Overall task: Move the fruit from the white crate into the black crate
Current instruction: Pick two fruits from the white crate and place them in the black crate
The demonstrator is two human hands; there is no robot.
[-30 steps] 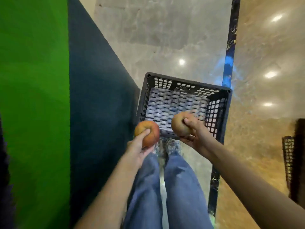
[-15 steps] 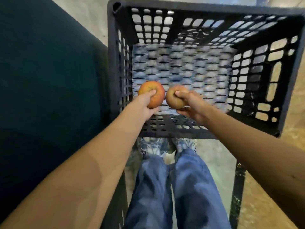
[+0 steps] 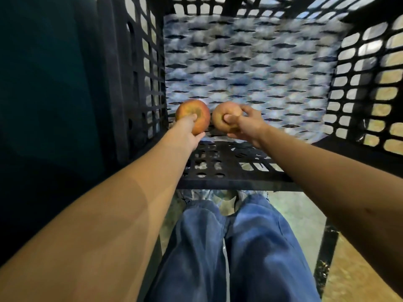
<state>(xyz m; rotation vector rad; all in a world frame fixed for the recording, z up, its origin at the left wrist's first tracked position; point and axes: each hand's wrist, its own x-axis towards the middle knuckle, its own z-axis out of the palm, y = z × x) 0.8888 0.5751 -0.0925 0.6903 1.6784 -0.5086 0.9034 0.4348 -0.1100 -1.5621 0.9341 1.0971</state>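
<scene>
Fruit [image 3: 193,115] gripped in hands [image 3: 250,127], inside black crate [image 3: 235,184]

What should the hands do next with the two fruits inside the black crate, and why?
Probably ease both down a touch and let go. The left hand grips the redder fruit and the right hand grips the paler fruit, side by side, low inside the black crate close to its near wall. Whether they already rest on its bottom cannot be told.
</scene>
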